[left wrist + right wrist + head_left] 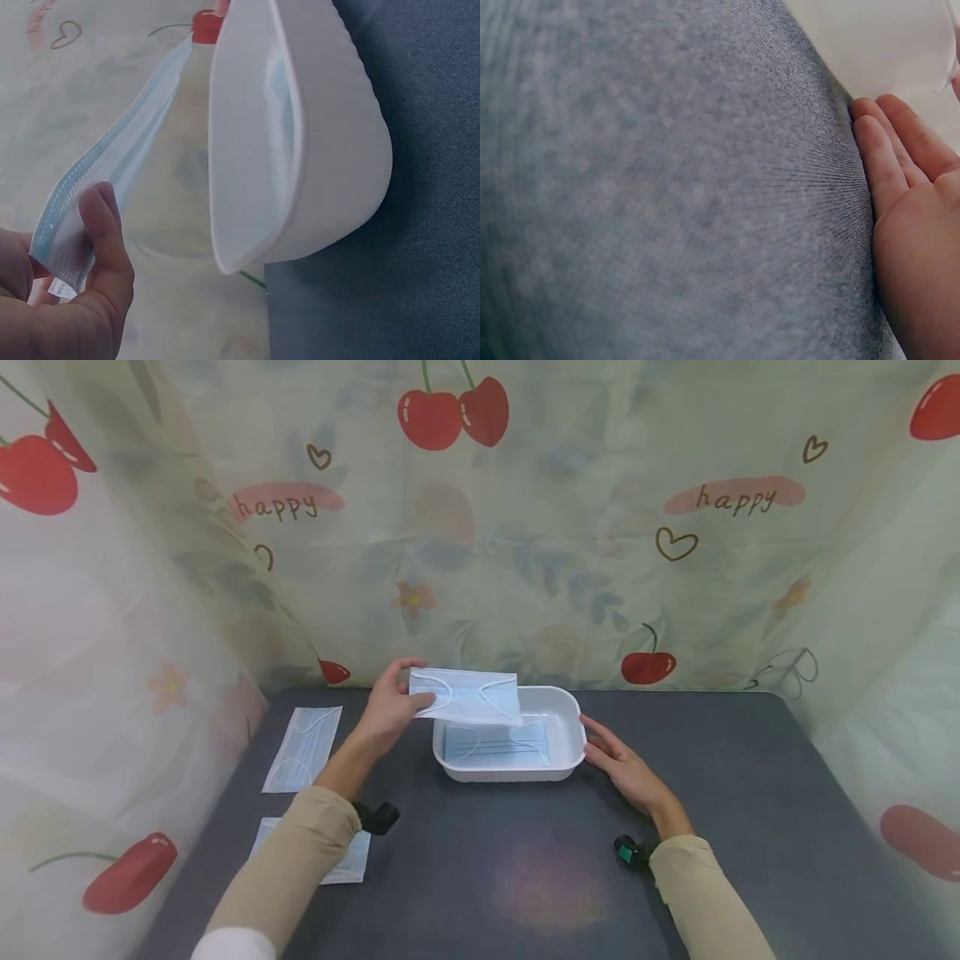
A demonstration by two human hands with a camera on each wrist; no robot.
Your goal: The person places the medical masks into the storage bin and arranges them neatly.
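Note:
My left hand (pixel 388 706) pinches a pale blue face mask (pixel 467 695) by its left end, thumb on the near side. The mask is held up over the back left part of a white plastic tray (pixel 564 727), its ear loops facing me. Inside the tray lies another blue face mask (pixel 497 750), partly hidden behind the raised one. My right hand (pixel 626 770) rests its extended fingers against the tray's right end. In the left wrist view the held mask (pixel 112 150) slants beside the tray wall (pixel 337 150).
On the dark grey table (pixel 465 852), a face mask (pixel 300 752) lies at the left. Nearer me, another mask (pixel 348 860) is partly covered by my left forearm. A printed curtain (pixel 525 568) surrounds the table at the back and sides.

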